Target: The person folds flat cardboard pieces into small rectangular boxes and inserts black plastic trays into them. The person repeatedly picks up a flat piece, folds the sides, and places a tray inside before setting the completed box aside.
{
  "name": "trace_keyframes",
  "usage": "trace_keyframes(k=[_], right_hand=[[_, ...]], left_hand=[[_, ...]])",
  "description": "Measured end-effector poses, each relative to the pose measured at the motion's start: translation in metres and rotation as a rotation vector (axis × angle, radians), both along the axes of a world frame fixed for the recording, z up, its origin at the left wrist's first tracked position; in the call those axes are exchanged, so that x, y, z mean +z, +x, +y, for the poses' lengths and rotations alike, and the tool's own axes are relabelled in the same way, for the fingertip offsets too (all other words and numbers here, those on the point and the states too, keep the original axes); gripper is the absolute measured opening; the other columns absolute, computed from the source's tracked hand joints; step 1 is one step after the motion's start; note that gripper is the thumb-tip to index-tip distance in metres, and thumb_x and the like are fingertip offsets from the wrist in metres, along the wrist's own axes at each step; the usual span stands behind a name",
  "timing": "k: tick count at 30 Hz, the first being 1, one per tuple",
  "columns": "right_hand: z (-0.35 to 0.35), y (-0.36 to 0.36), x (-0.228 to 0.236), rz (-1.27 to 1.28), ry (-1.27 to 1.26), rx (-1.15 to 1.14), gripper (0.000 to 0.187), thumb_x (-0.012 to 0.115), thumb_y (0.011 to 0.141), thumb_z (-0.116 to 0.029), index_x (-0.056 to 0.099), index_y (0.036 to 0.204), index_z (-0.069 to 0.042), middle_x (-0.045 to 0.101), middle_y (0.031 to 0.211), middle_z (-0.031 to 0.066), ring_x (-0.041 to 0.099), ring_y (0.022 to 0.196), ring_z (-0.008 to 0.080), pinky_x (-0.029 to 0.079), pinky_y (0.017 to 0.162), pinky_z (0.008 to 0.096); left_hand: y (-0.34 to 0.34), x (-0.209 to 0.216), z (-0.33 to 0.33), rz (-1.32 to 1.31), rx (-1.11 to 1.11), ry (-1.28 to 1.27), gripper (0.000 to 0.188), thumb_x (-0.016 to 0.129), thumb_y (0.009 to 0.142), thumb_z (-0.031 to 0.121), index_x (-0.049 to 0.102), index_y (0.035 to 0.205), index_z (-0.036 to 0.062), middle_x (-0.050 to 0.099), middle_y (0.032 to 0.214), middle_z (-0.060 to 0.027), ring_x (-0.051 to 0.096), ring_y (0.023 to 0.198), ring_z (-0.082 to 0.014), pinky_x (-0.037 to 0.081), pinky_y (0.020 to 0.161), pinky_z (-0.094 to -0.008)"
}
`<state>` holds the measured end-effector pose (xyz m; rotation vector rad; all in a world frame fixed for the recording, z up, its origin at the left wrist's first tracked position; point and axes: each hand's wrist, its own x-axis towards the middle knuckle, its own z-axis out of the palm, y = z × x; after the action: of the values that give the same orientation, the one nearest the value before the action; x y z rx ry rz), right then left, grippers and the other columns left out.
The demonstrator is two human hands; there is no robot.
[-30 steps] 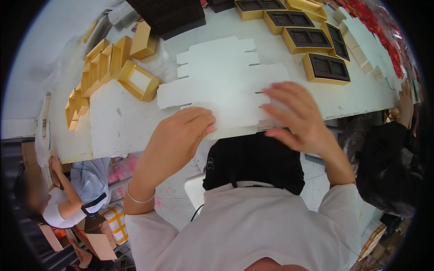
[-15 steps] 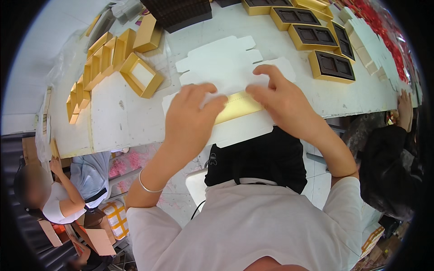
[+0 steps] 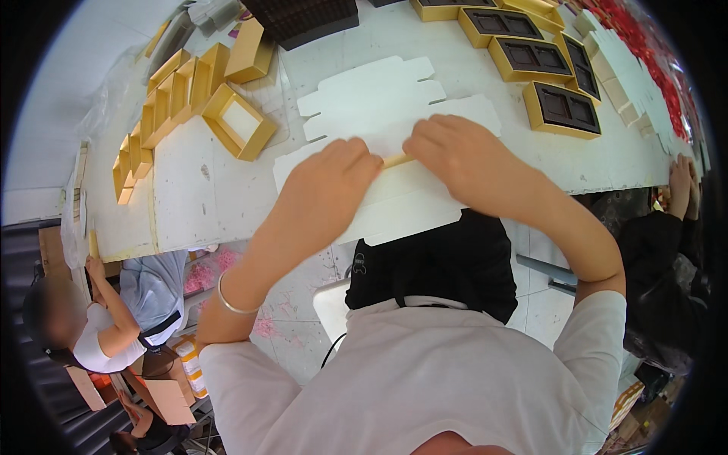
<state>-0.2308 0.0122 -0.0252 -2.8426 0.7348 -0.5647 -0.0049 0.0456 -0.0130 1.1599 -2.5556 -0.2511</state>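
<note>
A flat, die-cut box blank (image 3: 371, 95), white on the upward face with notched flaps, lies on the table in front of me and overhangs its near edge. My left hand (image 3: 330, 182) is closed on a raised fold across the blank's middle. Farther right along the same fold, my right hand (image 3: 464, 161) is closed too, knuckles up. Between the two hands a narrow gold strip (image 3: 396, 160) of the fold shows. My fingertips and what lies under them are hidden.
Empty gold box trays (image 3: 178, 91) and one separate gold tray (image 3: 239, 123) stand at left. Gold boxes with dark inserts (image 3: 563, 110) sit at right, a dark stack (image 3: 303, 23) at the back. Co-workers' hands rest at both table edges.
Both hands have gone from spread fingers to a closed grip on the fold. The broad gold band seen before has narrowed to a thin strip.
</note>
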Motion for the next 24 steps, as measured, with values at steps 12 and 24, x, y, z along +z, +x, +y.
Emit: trace_keyframes(k=[12,24], right_hand=[[0.027,0.021,0.043,-0.246,0.058,-0.269,0.015,0.067,0.081,-0.010,0.056,0.086,-0.001,0.056,0.076,0.0108,0.058,0.071,0.0320,0.046,0.063,0.0401],[0.060,-0.028,0.018,-0.147,-0.319,0.031,0.035,0.072,0.072,-0.025,0.065,0.100,-0.005,0.062,0.110,0.0101,0.058,0.107,0.0270,0.044,0.097,0.0460]], left_hand=[[-0.007,0.027,0.044,0.804,0.295,0.388,0.033,0.062,0.093,0.022,0.047,0.117,0.0059,0.060,0.098,-0.0080,0.058,0.087,-0.0176,0.048,0.074,-0.0315],[0.031,0.018,-0.027,0.802,0.259,0.936,0.040,0.062,0.092,0.011,0.051,0.128,0.0011,0.063,0.109,-0.0054,0.059,0.091,-0.0059,0.049,0.073,-0.0217]])
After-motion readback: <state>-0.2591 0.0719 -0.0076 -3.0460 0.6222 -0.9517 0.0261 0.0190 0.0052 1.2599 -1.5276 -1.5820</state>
